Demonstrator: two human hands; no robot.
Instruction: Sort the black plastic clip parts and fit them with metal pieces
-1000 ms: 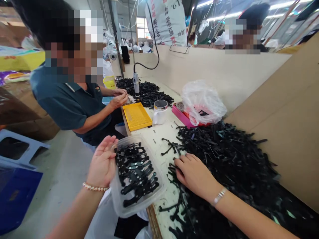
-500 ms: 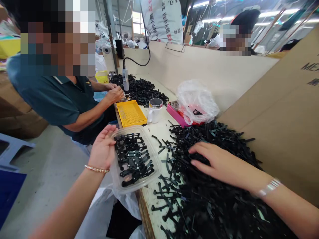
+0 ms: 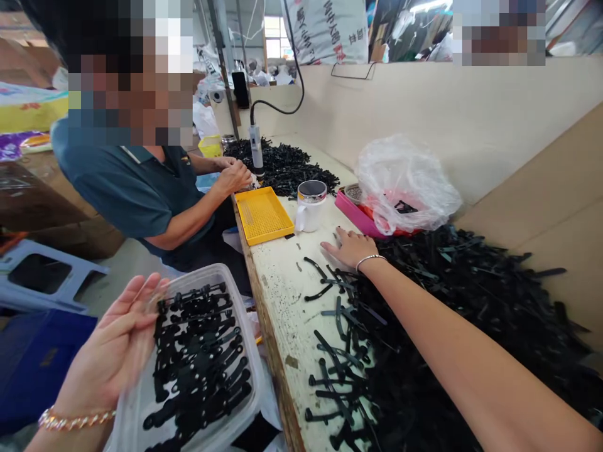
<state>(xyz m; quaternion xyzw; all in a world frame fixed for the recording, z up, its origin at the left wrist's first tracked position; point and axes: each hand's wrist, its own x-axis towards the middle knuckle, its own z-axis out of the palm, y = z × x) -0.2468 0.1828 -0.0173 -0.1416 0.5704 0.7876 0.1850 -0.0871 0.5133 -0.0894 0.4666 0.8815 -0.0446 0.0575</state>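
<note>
Over at the counter [image 3: 282, 314], in the head view, the right hand [image 3: 348, 247] has moved back from the big black pile [image 3: 471, 295]. It now lies open and flat on the counter, holding nothing, near a white mug [image 3: 311, 210]. The left hand [image 3: 110, 345], a bit blurry, is open too, right by a clear tub [image 3: 235, 295] of black plastic parts [image 3: 198, 358].

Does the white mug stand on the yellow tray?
No, the mug stands on the table beside the tray.
</note>
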